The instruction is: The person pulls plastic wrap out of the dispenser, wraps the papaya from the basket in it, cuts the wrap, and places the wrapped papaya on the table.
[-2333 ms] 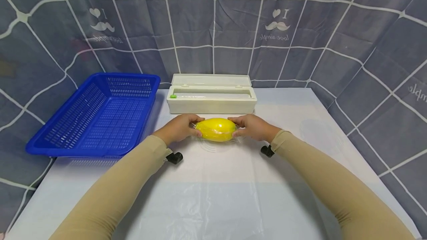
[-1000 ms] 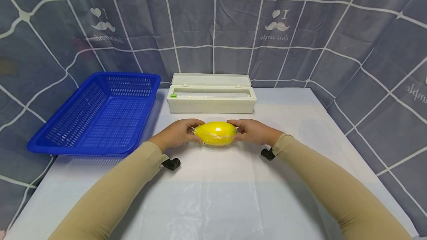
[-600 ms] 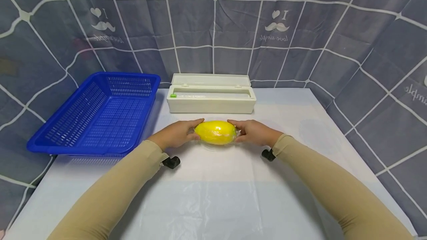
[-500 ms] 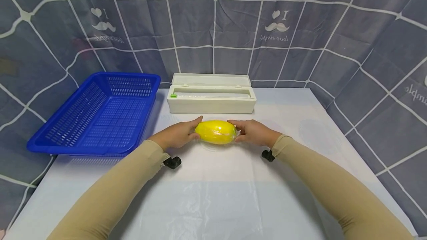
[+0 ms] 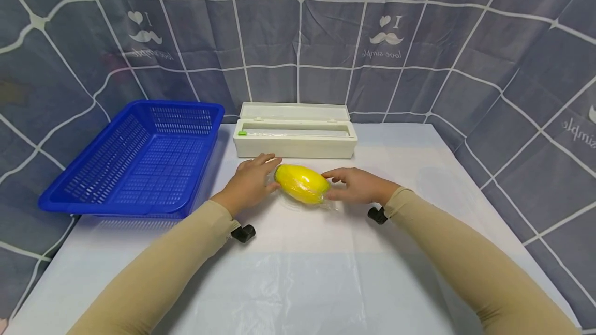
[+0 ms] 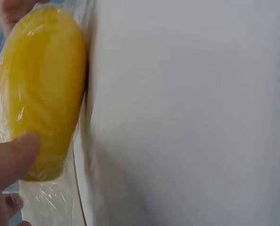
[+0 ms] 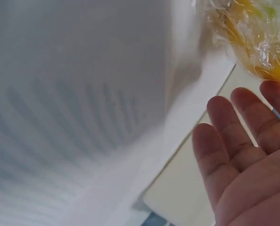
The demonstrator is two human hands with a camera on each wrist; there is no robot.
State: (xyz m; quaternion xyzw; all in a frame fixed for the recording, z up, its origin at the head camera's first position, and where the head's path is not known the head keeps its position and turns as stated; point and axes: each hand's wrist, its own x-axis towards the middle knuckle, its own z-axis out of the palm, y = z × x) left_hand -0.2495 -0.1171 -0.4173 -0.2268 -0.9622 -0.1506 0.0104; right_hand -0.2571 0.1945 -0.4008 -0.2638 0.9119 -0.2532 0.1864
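Observation:
A yellow oval fruit point(image 5: 301, 183), wrapped in shiny cling film, lies slantwise between the two hands in the head view. At its left end, my left hand point(image 5: 250, 182) has the thumb and forefinger about the tip. The left wrist view shows that thumb point(image 6: 18, 155) pressed on the wrapped fruit point(image 6: 43, 84). My right hand point(image 5: 358, 185) keeps thumb and forefinger at the opposite end, beside a loose tail of film. In the right wrist view, the other fingers point(image 7: 243, 113) of that hand are stretched out, apart from the crinkled film; its thumb is hidden.
Just behind the hands stands a white cling film dispenser point(image 5: 295, 147), its lid point(image 5: 295, 111) raised and a green slider point(image 5: 242, 133) at the left. A blue perforated basket point(image 5: 139, 208) occupies the table's left side. A grey checked curtain point(image 5: 326, 30) hangs behind the white table point(image 5: 298, 283).
The fruit has turned from level to slanting, left end farther away, right end nearer. My left hand has moved up and away with its end; the right has shifted slightly.

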